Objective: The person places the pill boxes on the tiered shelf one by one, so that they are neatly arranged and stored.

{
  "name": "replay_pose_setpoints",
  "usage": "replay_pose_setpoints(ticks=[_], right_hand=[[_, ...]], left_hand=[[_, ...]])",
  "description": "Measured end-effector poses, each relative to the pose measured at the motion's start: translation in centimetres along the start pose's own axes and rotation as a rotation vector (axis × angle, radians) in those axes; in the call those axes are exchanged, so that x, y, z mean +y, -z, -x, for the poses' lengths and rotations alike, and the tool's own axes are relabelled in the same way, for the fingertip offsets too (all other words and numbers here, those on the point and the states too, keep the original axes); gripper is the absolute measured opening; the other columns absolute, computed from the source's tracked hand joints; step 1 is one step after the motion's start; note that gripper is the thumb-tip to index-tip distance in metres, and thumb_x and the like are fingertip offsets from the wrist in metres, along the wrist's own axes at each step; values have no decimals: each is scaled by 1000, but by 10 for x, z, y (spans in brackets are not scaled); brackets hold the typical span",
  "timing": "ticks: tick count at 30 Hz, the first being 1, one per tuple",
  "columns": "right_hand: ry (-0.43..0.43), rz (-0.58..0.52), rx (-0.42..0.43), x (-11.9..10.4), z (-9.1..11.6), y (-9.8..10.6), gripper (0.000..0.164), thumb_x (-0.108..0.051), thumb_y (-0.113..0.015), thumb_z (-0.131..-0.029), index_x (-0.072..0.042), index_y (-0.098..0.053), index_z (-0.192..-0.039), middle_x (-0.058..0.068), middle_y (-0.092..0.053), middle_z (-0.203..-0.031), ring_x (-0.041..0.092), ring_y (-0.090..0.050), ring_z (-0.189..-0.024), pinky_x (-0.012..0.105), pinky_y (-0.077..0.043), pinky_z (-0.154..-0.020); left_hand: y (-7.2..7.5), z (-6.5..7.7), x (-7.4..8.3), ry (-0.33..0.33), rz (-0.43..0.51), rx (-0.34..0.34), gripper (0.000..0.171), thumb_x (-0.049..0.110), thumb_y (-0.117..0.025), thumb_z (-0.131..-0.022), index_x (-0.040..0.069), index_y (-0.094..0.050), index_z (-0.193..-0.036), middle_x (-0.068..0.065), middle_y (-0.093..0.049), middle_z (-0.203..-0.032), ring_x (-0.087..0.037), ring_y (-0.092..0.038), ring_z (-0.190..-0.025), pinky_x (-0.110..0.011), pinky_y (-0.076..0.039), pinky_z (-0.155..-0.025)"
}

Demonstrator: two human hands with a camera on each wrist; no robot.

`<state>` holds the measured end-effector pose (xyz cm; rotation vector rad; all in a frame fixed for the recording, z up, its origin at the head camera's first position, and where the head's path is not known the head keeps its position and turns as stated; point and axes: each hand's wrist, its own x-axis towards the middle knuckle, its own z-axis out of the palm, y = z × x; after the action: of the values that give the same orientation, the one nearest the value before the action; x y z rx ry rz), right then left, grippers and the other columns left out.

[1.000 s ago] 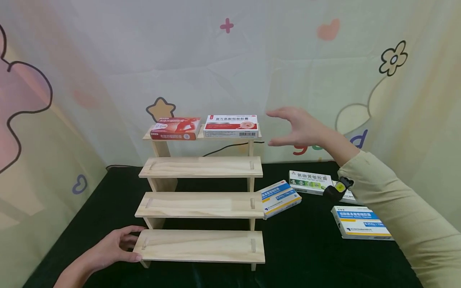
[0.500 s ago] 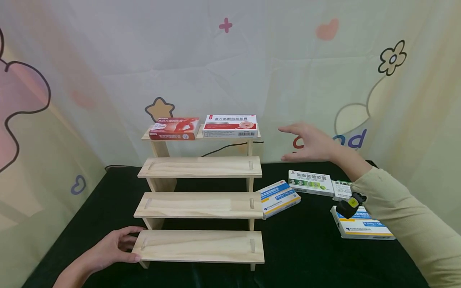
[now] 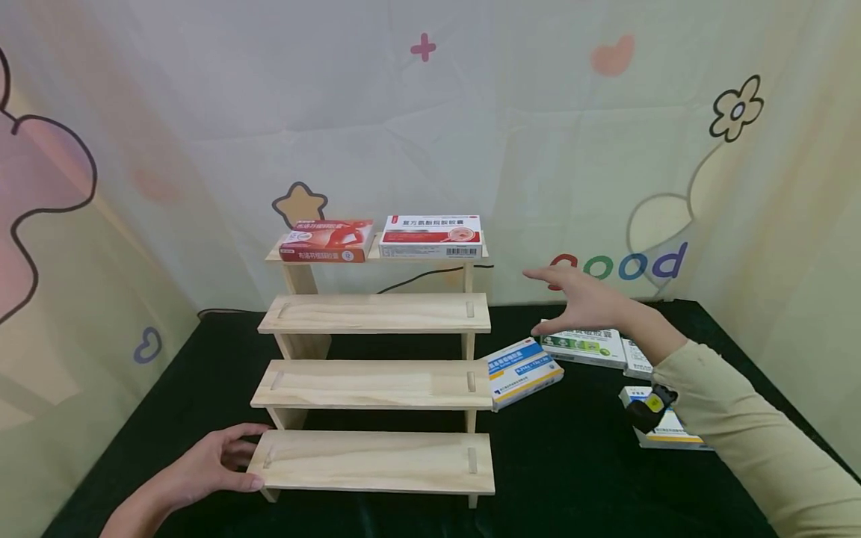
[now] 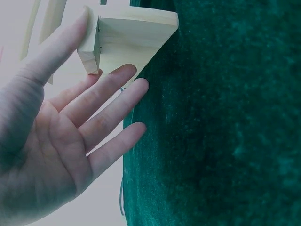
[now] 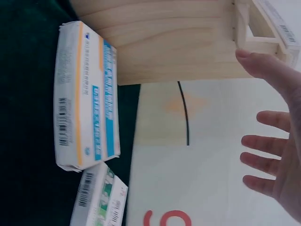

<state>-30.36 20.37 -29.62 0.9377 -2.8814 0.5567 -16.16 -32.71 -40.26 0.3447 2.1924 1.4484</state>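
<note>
A light wooden stepped shelf point(image 3: 373, 388) stands on the dark green cloth. My left hand point(image 3: 202, 467) holds the left end of its lowest step, thumb at the front corner and index finger at the back; in the left wrist view the other fingers stretch out free. My right hand point(image 3: 592, 302) hovers at the shelf's right, thumb and fingers spread, holding nothing. Beneath it lie a blue-and-white medicine box point(image 3: 525, 373), touching the shelf's right side, and a green-and-white medicine box point(image 3: 584, 348). On the top step rest a red medicine box point(image 3: 327, 240) and a white-and-red medicine box point(image 3: 431, 236).
Farther right lie a small white box point(image 3: 636, 360) and another blue-and-white box point(image 3: 673, 433), partly hidden by the right sleeve and its black wrist camera point(image 3: 649, 409). A printed curtain point(image 3: 377, 112) hangs behind the green cloth point(image 3: 565, 478). A black cable runs behind the shelf.
My right hand has moved down and slightly right, away from the top step toward the boxes on the cloth. The left hand and the boxes have stayed put.
</note>
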Motion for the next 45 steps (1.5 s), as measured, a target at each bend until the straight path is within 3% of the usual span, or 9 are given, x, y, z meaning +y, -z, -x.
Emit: replay_pose_setpoints(ticks=[5,16,31,45], right_hand=[[-35,16,-37,3,4,-18,88,-45,-74,-68,-7,-37,-138,18,-38,-138,38,-32,-126,58,-30,-96],[-72,-33,-71,17,10,-44,82,-38,-74,-70,-5,-38,-136,20,-41,-135,40,-35,-123,58,-30,-97],[-115,-89,-132,33,11,-78,86,-44,-74,-68,-7,-39,-136,19,-40,-135,39,-34,-123,58,-29,-97],[-30,-102,-135,42,11,-97,90,-44,-76,-64,-2,-41,-134,17,-46,-131,33,-45,-113,51,-33,-96]], left_hand=[[0,0,-2,1,1,-1,71,12,-68,-81,-18,-25,-129,-31,-55,-113,-30,-58,-93,-41,-51,-76],[1,2,-1,1,0,1,71,12,-68,-81,-18,-25,-129,-31,-54,-114,-30,-58,-94,-41,-51,-76],[1,0,0,6,-18,9,71,13,-68,-81,-18,-27,-129,-29,-56,-113,-29,-58,-94,-42,-50,-77],[1,0,0,2,-7,0,69,12,-67,-81,-18,-27,-129,-29,-56,-113,-29,-58,-94,-42,-50,-78]])
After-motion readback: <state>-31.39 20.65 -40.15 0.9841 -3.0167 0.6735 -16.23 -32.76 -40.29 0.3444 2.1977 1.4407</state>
